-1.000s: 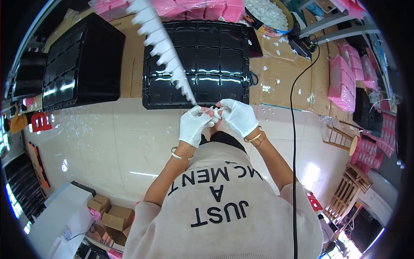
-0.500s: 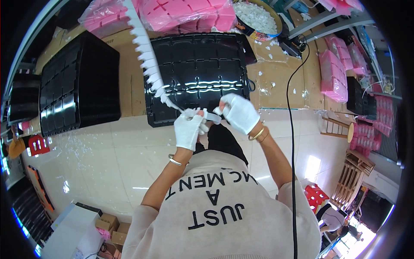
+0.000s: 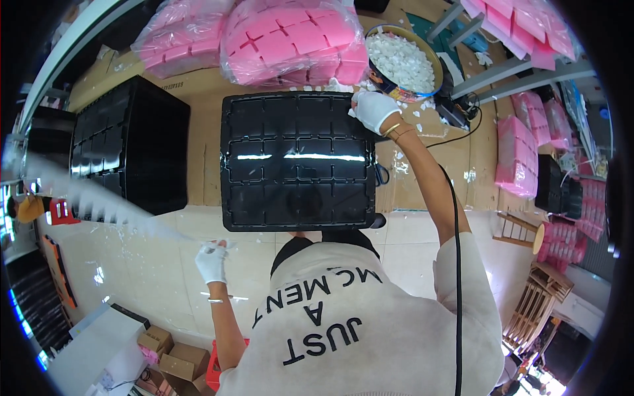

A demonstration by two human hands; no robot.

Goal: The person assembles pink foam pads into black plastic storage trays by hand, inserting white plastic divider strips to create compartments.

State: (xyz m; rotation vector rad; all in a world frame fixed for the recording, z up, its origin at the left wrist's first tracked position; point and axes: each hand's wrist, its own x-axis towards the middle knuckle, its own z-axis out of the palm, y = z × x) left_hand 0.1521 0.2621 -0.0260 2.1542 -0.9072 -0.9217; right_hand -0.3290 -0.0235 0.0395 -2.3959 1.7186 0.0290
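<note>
A black plastic tray (image 3: 297,191) with a ribbed, shiny top lies in front of me at the table's near edge. Out to the left, over the floor, my left hand (image 3: 212,262) in a white glove is closed around one end of a long white strip (image 3: 125,208). The strip has teeth along an edge and is smeared by motion. My gloved right hand (image 3: 375,111) is curled at the tray's far right corner, beside a round tin (image 3: 437,72) filled with white scraps. White bits show near its fingertips; what the fingers hold, if anything, is hidden.
A second black tray stack (image 3: 155,145) stands to the left on the cardboard-covered table (image 3: 205,132). Pink foam blocks (image 3: 284,36) in clear plastic line the back. A black cable (image 3: 456,277) hangs down on the right. Dark scissor handles (image 3: 382,175) show beside the tray.
My hands have moved apart. The left one swung the strip outward to the left and nearer to me; the right one reached forward to the tray's far corner.
</note>
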